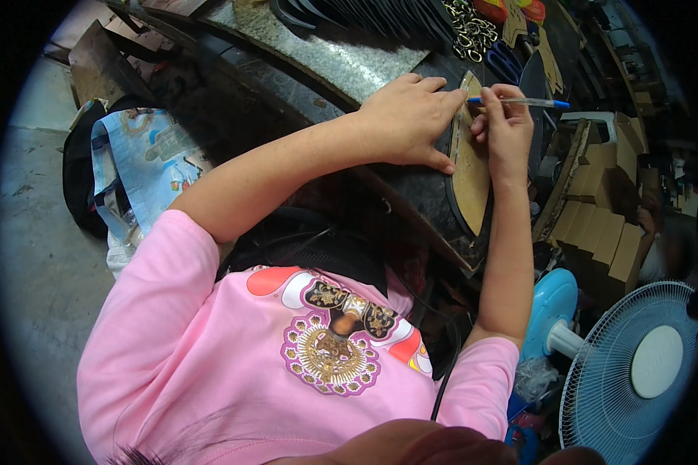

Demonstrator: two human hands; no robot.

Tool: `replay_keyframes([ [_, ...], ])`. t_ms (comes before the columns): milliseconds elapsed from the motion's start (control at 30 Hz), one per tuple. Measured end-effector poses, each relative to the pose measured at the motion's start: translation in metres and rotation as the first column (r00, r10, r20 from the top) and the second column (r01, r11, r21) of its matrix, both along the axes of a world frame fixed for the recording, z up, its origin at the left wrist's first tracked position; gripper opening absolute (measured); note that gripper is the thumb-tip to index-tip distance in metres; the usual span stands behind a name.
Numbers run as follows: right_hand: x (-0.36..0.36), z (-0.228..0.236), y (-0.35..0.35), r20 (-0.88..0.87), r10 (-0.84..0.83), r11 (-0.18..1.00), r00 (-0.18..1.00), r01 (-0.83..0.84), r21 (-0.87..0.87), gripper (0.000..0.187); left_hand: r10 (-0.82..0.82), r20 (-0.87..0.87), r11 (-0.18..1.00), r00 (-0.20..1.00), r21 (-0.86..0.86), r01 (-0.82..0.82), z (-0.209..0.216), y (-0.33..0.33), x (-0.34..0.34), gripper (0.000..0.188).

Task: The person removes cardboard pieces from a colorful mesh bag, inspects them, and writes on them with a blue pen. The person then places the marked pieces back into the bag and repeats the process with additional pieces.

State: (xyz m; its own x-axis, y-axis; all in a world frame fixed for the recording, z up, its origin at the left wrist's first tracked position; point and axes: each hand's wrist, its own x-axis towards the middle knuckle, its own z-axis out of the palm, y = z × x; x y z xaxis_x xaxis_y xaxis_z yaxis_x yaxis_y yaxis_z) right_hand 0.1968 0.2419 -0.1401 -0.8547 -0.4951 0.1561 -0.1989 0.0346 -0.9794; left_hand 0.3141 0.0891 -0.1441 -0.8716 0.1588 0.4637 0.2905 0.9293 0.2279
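Observation:
My left hand (411, 116) lies flat with its fingers spread. Its thumb and fingertips press along the left edge of a tan, leaf-shaped flat piece (471, 186). Beneath that piece a dark sheet of similar curved outline shows as a narrow black rim. In my right hand (508, 136) a clear-barrelled pen (533, 101) with blue ends is pinched, its tip pointing left toward the tan piece near my left fingertips. Whether the tip touches the piece cannot be made out. Another dark curved piece (532, 77) lies just beyond my right hand.
At the far side sit a stack of black curved pieces (364, 19), a heap of metal clasps (471, 31) and dark-blue-handled scissors (502, 60). A speckled slab (326, 62) lies at left. Cardboard boxes (597, 232) and a fan (628, 372) stand at right.

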Motion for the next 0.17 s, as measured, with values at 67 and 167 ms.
replay_keyframes([
  [67,0.002,-0.006,-0.005,-0.473,0.076,0.976,0.878,0.031,0.214,0.006,-0.014,0.137,1.000,0.990,0.014,0.013,0.002,-0.002,-0.001,0.094],
  [167,-0.013,0.007,-0.001,-0.110,0.136,0.975,0.985,-0.113,0.191,0.009,-0.037,0.021,0.999,0.999,0.013,0.036,0.001,-0.001,0.001,0.091],
])
